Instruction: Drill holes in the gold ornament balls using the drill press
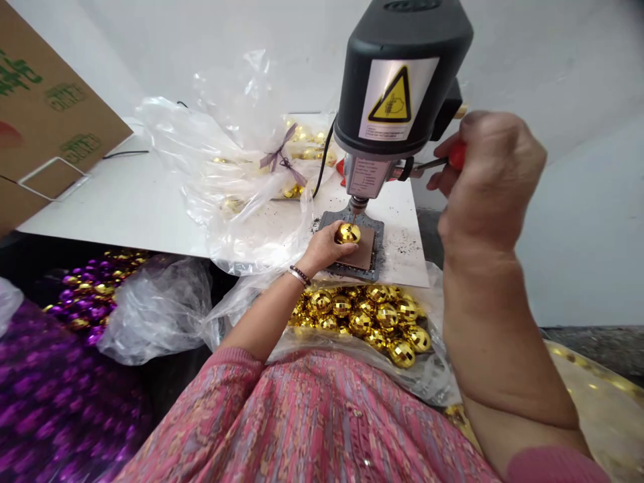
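My left hand [322,247] grips a gold faceted ball [348,233] on the brown pad of a small bench drill's base [375,258]. The drill bit [353,216] touches the top of the ball. The drill's black head [402,74] carries a yellow warning label. My right hand [483,181] is closed around the drill's lever with its red knob [457,155], raised at the machine's right side.
An open plastic bag holds several gold balls [372,318] on my lap. Clear bags with more gold balls [236,174] lie on the white table [125,208]. Purple and gold balls [90,295] sit at the left. A cardboard box [45,114] stands at the far left.
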`<state>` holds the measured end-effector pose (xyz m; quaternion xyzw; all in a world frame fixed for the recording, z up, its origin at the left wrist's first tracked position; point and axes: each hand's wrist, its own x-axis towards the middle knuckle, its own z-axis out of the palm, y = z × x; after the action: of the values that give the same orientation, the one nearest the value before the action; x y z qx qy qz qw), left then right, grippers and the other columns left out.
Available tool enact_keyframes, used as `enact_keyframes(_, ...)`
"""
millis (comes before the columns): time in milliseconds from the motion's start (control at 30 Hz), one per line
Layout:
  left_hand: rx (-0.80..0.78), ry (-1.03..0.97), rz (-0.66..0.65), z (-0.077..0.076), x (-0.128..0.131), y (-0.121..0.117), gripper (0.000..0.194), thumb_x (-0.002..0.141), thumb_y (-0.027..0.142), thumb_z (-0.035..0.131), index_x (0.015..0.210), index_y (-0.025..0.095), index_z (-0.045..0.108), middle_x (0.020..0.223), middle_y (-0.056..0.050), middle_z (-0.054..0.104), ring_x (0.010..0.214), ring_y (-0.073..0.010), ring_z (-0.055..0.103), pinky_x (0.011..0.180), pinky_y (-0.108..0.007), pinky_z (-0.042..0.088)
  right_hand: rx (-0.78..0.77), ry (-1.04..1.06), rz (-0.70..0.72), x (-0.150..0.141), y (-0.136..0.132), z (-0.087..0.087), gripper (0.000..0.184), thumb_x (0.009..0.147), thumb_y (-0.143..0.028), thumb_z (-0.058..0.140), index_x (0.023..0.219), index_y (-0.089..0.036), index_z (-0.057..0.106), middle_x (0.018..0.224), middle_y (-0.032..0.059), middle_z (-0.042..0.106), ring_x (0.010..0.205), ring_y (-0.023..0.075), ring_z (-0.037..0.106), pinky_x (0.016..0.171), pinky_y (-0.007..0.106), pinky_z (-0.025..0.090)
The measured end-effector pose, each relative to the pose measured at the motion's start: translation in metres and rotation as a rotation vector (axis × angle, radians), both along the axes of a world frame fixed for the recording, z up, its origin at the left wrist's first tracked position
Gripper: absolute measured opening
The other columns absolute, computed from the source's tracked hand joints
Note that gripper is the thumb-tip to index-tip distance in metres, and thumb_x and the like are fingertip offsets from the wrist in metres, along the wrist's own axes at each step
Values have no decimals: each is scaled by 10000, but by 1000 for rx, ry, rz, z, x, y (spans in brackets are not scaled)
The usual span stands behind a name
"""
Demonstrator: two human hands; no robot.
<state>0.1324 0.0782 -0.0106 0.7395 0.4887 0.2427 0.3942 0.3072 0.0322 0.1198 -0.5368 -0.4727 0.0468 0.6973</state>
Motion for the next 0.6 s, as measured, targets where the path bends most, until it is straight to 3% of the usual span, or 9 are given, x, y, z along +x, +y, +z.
enact_keyframes(100,-31,-15,-40,4,-14,-15,408,791,307,864,1158,178,743,982,-44,778,876,-210,691,809,-316,530,-56,40,61,4,7,14,305,1019,-331,472,828,-119,580,724,-47,594,585,-20,470,611,165,376)
enact_keyframes(267,-94,-24,-354,10,-47,-36,524,702,314,930,1197,222,783,1014,-56,794,846,-197,697,783,-313,555,-80,155,83,-2,3,12,298,1011,-354,497,881,-135,652,676,-83,597,475,-43,407,541,163,279)
enact_keyframes(333,-119,-11,-376,12,-58,-38,539,713,367,938,1214,227,798,1000,-57,794,773,-174,675,725,-301,546,-72,205,89,-5,0,12,281,1003,-323,508,843,-138,647,647,-95,580,460,-48,387,534,172,259)
enact_keyframes(433,-73,0,-213,15,-72,-30,438,813,400,867,1205,214,808,1013,-64,800,743,-154,649,717,-292,542,-66,189,84,-5,-2,10,262,995,-286,502,814,-142,626,655,-92,576,476,-38,420,530,171,279)
enact_keyframes(600,278,-15,300,34,-102,7,320,947,263,670,1240,203,784,1121,-84,786,826,-163,668,889,-322,583,-56,86,54,0,-6,2,301,953,-356,518,750,-137,562,621,-47,534,531,22,484,552,194,379)
